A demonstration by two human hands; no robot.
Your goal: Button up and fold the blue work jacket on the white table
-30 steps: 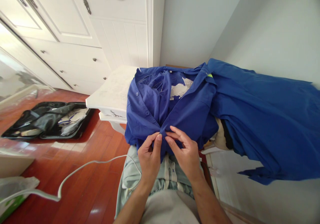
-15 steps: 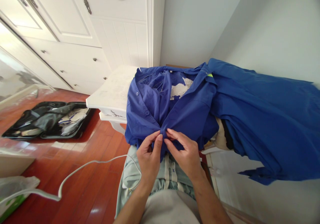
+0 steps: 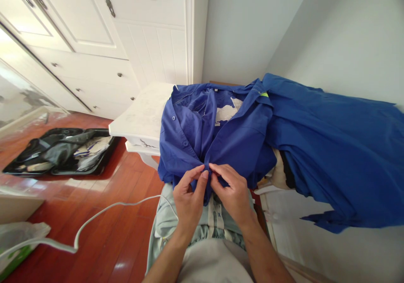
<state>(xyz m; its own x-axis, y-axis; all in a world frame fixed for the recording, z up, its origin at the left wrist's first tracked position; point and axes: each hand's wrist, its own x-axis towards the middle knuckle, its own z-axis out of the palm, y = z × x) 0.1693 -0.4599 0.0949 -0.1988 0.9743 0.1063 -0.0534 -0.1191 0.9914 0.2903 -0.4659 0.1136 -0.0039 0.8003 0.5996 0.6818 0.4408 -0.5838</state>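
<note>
A blue button-up shirt (image 3: 236,148) lies with its collar spread away from me, its front edges meeting in a V near my hands. My left hand (image 3: 191,190) pinches the front edge between thumb and forefinger at the bottom of the V. Just beside it, my right hand (image 3: 232,190) pinches the other side of the same spot. The fingertips nearly touch and hide whatever fastening lies between them. Two round buttons show on the shirt's left front edge, above my left hand. A label is visible inside the shirt.
The shirt rests on a white table (image 3: 139,114). Another blue garment (image 3: 341,148) hangs at the right. An open black suitcase (image 3: 59,152) lies on the wooden floor (image 3: 126,224). A white cable (image 3: 116,204) runs to the pale green bag (image 3: 164,215) in front of me. White cabinets stand behind.
Both hands stay at the same spot on the shirt front. The fingertips have shifted slightly right and closer together, still pinching the cloth.
</note>
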